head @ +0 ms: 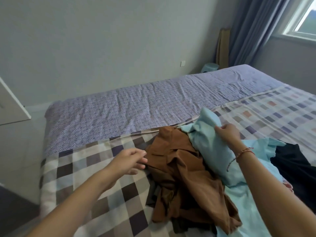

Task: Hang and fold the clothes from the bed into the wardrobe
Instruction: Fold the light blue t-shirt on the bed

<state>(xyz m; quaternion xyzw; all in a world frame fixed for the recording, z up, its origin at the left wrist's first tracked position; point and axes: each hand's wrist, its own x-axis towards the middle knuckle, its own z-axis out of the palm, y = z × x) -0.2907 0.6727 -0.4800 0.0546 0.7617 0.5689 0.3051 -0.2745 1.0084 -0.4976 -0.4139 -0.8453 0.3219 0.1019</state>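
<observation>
A heap of clothes lies on the bed (119, 108) in front of me. A brown garment (186, 178) is crumpled in the middle, and a light blue garment (210, 151) is draped over its right side. A dark garment (295, 168) lies at the far right. My right hand (226, 132) pinches a raised fold of the light blue garment at its top. My left hand (131, 161) hovers at the left edge of the brown garment, fingers loosely curled, holding nothing. A grey piece (152, 197) peeks out under the brown one.
The bed has a checked cover (89, 168) near me and a purple patterned sheet (136, 106) behind. A white door panel (12, 105) stands at the left. A blue stool (209, 67), a curtain (251, 31) and a window (302, 19) are at the far right.
</observation>
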